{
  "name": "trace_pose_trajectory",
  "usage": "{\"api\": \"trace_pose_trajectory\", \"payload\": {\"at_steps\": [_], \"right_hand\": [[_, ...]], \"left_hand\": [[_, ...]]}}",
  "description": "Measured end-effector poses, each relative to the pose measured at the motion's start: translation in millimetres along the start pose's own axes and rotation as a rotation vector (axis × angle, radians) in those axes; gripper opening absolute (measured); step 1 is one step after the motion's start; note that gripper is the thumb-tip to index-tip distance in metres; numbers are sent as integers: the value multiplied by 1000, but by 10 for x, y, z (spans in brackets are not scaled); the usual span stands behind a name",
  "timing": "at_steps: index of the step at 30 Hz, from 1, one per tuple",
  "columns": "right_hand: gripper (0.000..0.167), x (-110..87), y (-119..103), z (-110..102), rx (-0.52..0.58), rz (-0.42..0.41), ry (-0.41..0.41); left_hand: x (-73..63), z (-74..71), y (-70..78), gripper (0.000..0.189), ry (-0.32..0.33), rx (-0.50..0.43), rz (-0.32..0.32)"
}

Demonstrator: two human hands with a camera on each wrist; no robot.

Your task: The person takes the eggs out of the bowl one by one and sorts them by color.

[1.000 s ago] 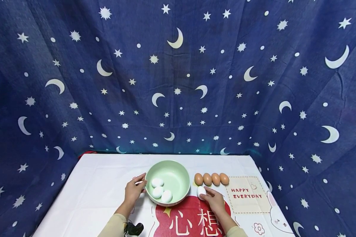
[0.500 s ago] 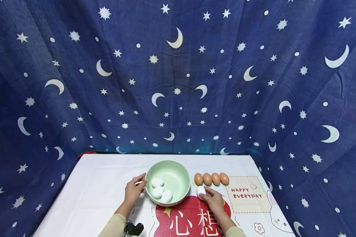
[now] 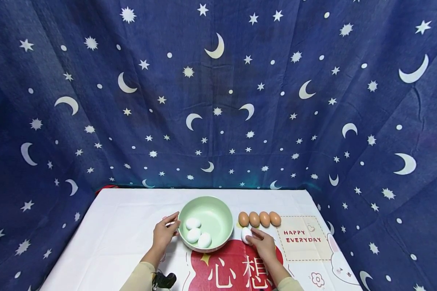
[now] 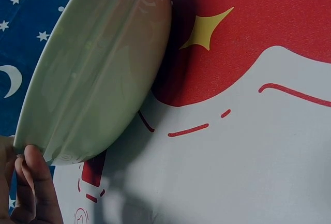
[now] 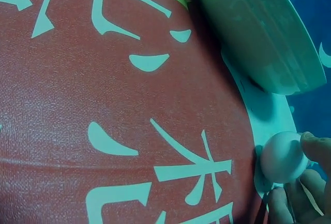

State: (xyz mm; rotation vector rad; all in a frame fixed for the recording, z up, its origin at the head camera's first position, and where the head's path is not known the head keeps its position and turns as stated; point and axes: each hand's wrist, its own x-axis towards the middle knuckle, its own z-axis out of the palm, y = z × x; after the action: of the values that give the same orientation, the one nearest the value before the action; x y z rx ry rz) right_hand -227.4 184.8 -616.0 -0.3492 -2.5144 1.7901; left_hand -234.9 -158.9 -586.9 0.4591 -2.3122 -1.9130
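Note:
A pale green bowl stands on the table with three white eggs lying together at its near left. My left hand holds the bowl at its left rim, and in the left wrist view its fingers meet the edge. To the right of the bowl, my right hand grips another white egg. Thumb and fingers close round that egg from the right in the right wrist view. Several brown eggs form a row just behind it.
A white tablecloth with a red printed patch and a beige lettered square covers the table. A small black object lies by the left sleeve. Dark blue star-and-moon curtains enclose the back and sides.

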Motion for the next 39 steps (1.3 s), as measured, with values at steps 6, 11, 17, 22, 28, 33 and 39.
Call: {"api": "trace_pose_trajectory", "payload": {"at_steps": [6, 11, 17, 22, 28, 33, 39], "right_hand": [[44, 8, -101, -2, -3, -28, 79], [39, -35, -277, 49, -22, -81, 137], [33, -111, -485, 193, 55, -141, 112], [35, -157, -641, 374, 88, -188, 33], [42, -186, -789, 590, 54, -202, -135], [49, -175, -916, 718, -20, -218, -206], [49, -158, -1015, 860, -262, -260, -262]], "left_hand": [[5, 5, 8, 39, 9, -7, 0], [15, 8, -5, 39, 10, -7, 5], [11, 4, -5, 39, 6, -11, 8], [11, 5, -4, 38, 11, -3, 12], [11, 5, -8, 39, 6, 1, 11], [11, 2, -8, 39, 7, 0, 13], [9, -3, -12, 39, 7, 10, 15]]}}
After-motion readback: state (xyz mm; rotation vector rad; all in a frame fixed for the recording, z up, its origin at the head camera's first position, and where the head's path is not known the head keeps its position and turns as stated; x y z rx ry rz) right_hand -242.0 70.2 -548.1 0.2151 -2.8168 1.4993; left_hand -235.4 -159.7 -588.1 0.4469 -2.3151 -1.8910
